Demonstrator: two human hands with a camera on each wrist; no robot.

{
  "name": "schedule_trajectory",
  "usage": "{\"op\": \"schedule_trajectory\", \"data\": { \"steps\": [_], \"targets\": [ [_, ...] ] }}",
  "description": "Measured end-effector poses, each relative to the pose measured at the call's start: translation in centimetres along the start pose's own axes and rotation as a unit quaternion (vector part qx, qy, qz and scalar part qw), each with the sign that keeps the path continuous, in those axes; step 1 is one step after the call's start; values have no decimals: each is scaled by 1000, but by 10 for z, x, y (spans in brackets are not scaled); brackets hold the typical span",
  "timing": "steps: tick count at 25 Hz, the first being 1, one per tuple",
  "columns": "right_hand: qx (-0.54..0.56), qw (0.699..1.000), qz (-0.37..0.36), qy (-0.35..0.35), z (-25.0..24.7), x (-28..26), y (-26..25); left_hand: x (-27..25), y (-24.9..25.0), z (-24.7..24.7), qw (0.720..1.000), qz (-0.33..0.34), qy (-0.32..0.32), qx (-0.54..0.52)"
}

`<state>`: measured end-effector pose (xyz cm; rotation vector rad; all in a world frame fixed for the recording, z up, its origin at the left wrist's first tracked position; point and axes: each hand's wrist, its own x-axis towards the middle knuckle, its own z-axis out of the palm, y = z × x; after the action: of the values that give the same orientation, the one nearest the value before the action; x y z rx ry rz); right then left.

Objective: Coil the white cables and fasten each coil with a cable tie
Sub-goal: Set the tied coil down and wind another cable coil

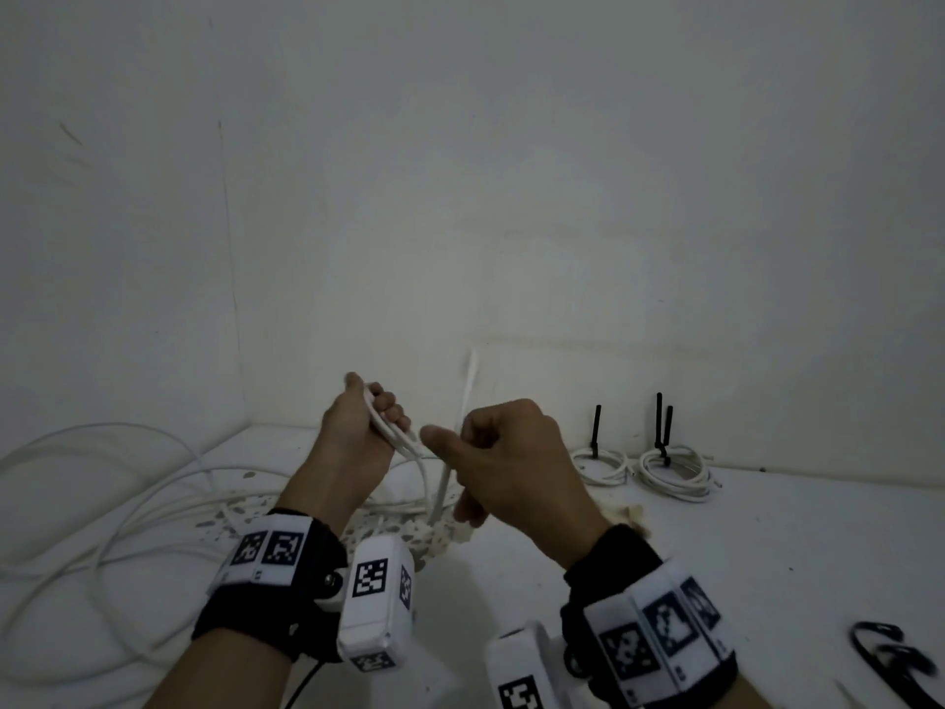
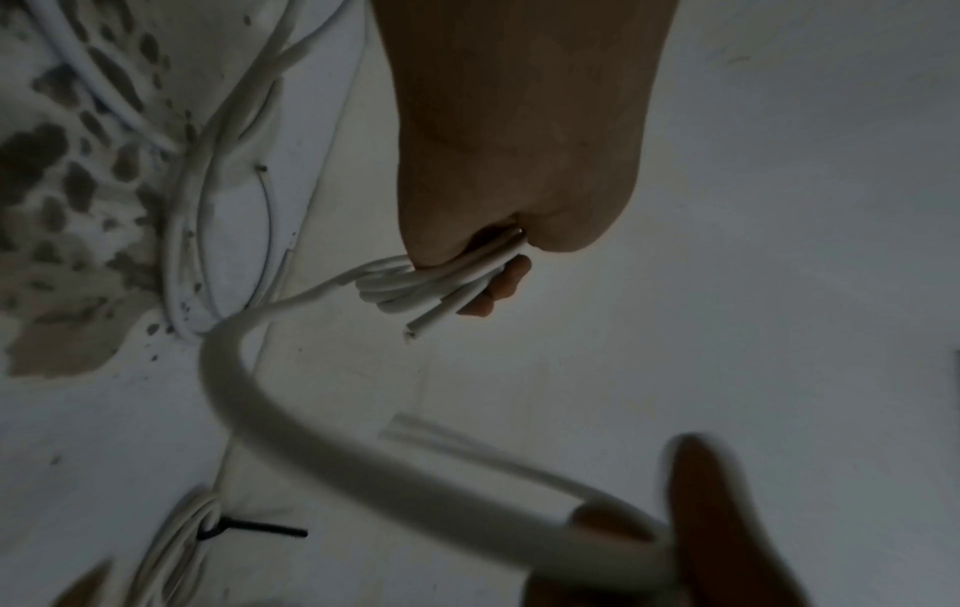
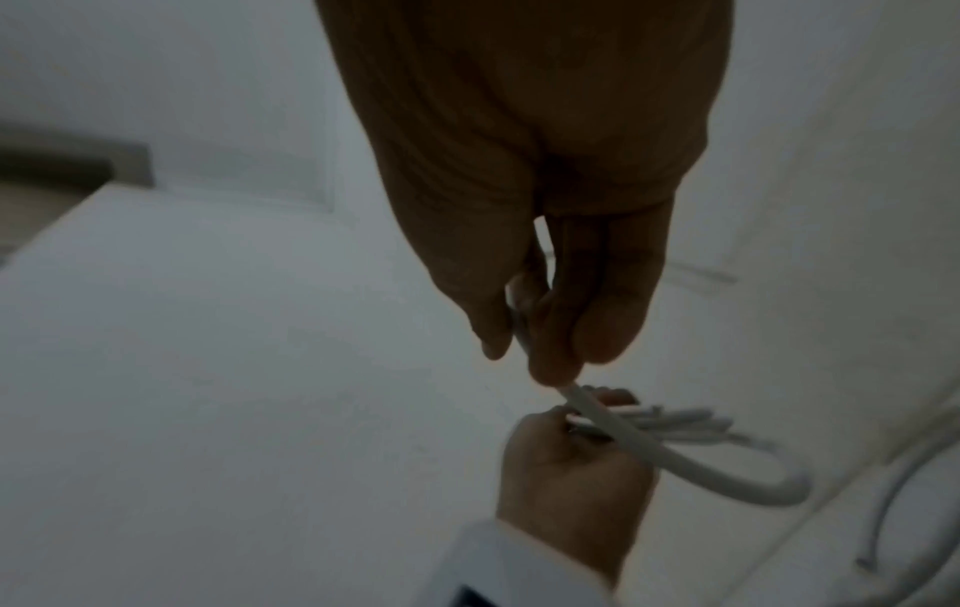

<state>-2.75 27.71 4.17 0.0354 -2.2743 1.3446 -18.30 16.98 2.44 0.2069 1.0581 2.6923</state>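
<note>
My left hand (image 1: pixel 376 417) grips a small bundle of white cable loops (image 2: pixel 431 283), held up above the white table (image 1: pixel 792 524); a cut cable end (image 2: pixel 415 328) sticks out of the bundle. My right hand (image 1: pixel 491 452) pinches the running strand of the same white cable (image 1: pixel 444 483) just right of the left hand. In the right wrist view the strand (image 3: pixel 675 456) curves from my right fingertips (image 3: pixel 550 361) into a loop beside the left hand (image 3: pixel 571 464). Two finished white coils (image 1: pixel 603 465) (image 1: pixel 675 470) with upright black cable ties (image 1: pixel 595 424) (image 1: pixel 663 422) lie at the back right.
Loose white cable (image 1: pixel 117 504) sprawls over the table's left side, partly on a speckled patch (image 1: pixel 399 529). Spare black cable ties (image 1: pixel 890 652) lie at the front right. White walls (image 1: pixel 460 197) close the table at the back and left.
</note>
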Motion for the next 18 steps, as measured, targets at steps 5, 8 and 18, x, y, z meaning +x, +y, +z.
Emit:
{"op": "schedule_trajectory", "data": {
  "steps": [5, 8, 18],
  "targets": [
    [221, 975, 32, -6, -8, 0, -10, -23, -20, 14, 972, -74, -127, 183],
    [281, 958, 52, 20, -13, 1, -7, -41, -27, 26, 943, -117, -200, 239],
    [407, 887, 76, 205, -27, 19, 20, -56, -35, 39, 913, -216, -237, 251]
  ]
}}
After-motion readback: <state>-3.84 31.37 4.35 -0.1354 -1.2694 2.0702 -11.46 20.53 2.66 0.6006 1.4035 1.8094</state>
